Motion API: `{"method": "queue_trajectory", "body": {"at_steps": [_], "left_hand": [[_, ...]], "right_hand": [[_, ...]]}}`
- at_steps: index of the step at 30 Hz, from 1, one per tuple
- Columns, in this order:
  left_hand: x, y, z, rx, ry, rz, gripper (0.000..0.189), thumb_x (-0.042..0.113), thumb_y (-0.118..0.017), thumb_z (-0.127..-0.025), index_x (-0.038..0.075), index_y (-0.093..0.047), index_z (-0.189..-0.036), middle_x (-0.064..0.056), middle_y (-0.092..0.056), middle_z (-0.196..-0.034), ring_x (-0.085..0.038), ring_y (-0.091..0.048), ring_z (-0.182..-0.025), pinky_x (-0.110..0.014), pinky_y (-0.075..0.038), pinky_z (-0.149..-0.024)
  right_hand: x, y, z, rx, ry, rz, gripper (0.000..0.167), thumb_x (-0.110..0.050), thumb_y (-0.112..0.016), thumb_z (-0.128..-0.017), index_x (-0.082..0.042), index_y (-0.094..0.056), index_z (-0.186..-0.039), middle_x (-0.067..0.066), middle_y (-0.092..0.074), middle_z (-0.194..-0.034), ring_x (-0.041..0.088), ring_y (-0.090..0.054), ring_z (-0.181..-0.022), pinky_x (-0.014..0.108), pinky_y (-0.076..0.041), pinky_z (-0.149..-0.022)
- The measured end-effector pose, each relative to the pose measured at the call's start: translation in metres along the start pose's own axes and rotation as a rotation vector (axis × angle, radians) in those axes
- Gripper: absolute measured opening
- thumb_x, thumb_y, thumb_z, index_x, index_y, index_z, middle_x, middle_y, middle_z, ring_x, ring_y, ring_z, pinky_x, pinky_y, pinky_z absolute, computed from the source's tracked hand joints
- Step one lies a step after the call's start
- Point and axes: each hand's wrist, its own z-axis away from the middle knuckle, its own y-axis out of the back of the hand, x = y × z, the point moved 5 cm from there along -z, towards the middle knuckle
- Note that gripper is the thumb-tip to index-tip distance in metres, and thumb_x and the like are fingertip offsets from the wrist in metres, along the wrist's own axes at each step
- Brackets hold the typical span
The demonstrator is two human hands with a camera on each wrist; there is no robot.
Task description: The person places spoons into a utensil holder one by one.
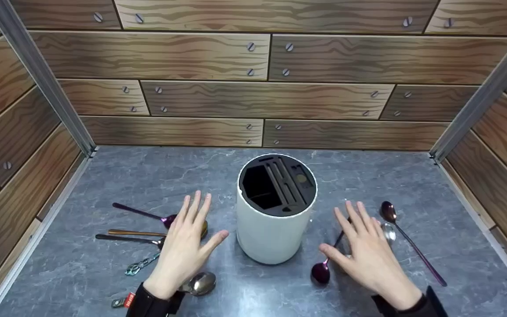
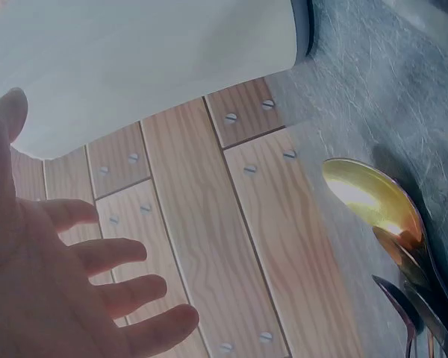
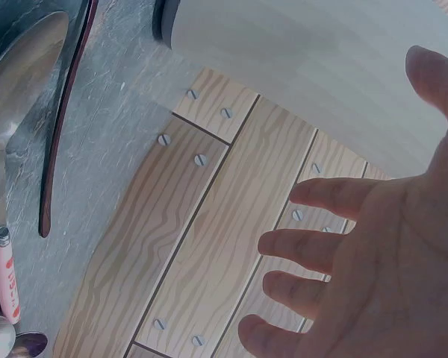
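Palm down over the tabletop, my left hand (image 1: 182, 247) has its fingers spread and holds nothing. Beneath and beside it lie several spoons: a purple spoon (image 1: 141, 211), a gold-handled one (image 1: 132, 233), a black-handled one (image 1: 123, 239), and a silver spoon (image 1: 202, 283) by the wrist. My right hand (image 1: 365, 253) is likewise spread, above another purple spoon (image 1: 321, 273) and partly hiding a silver spoon (image 1: 388, 233). To its right lies a long dark purple spoon (image 1: 416, 248). Between the hands stands a white cylindrical utensil holder (image 1: 269, 237) with a black slotted top; neither hand grips it.
A turquoise ornate handle (image 1: 139, 266) and a handle end with a red label (image 1: 129, 300) lie at the left. In the right wrist view, a spoon has a pink printed handle (image 3: 6, 280). Wood-patterned panels (image 1: 200, 99) enclose the grey marbled tabletop (image 1: 183, 171) at the back and sides.
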Motion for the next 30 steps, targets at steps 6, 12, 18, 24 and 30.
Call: {"method": "queue_trajectory", "body": {"at_steps": [6, 12, 18, 24, 30], "left_hand": [[0.002, 0.002, 0.002, 0.028, 0.016, 0.069, 0.080, 0.050, -0.064, -0.102, 0.016, -0.032, -0.166, -0.014, -0.031, -0.174, -0.041, -0.028, -0.162, -0.066, -0.034, -0.127], [0.008, 0.008, 0.002, 0.119, 0.027, 0.270, 0.065, 0.035, -0.062, -0.106, 0.013, -0.039, -0.163, -0.013, -0.043, -0.168, -0.038, -0.041, -0.156, -0.061, -0.037, -0.127], [0.013, 0.011, -0.006, 0.192, 0.040, 0.519, 0.051, 0.024, -0.055, -0.110, 0.009, -0.047, -0.158, -0.016, -0.053, -0.161, -0.037, -0.054, -0.147, -0.058, -0.051, -0.116], [0.018, 0.009, -0.023, 0.210, 0.082, 0.690, 0.046, 0.021, -0.049, -0.113, 0.003, -0.049, -0.155, -0.019, -0.057, -0.156, -0.035, -0.058, -0.143, -0.050, -0.054, -0.114], [0.027, 0.007, -0.033, 0.231, 0.144, 0.835, 0.042, 0.016, -0.044, -0.114, 0.000, -0.051, -0.152, -0.021, -0.061, -0.151, -0.035, -0.061, -0.139, -0.038, -0.058, -0.109]], "right_hand": [[0.002, -0.001, 0.000, -0.003, 0.000, -0.001, 0.088, -0.061, -0.066, -0.097, -0.010, -0.039, -0.162, 0.022, -0.026, -0.173, 0.049, -0.017, -0.162, 0.074, -0.014, -0.129], [0.007, -0.001, -0.001, -0.001, 0.024, -0.030, 0.079, -0.055, -0.067, -0.098, -0.010, -0.045, -0.159, 0.020, -0.030, -0.172, 0.048, -0.020, -0.162, 0.077, -0.016, -0.127], [0.010, -0.006, -0.002, -0.006, 0.074, -0.049, 0.069, -0.048, -0.068, -0.100, -0.009, -0.051, -0.155, 0.020, -0.035, -0.170, 0.048, -0.025, -0.161, 0.075, -0.020, -0.127], [0.009, -0.012, -0.002, -0.015, 0.125, -0.034, 0.063, -0.043, -0.069, -0.100, -0.007, -0.056, -0.151, 0.023, -0.039, -0.167, 0.049, -0.032, -0.157, 0.072, -0.024, -0.127], [0.008, -0.020, -0.004, -0.044, 0.194, -0.003, 0.057, -0.034, -0.071, -0.100, -0.005, -0.060, -0.147, 0.024, -0.047, -0.162, 0.049, -0.040, -0.154, 0.068, -0.031, -0.126]]}}
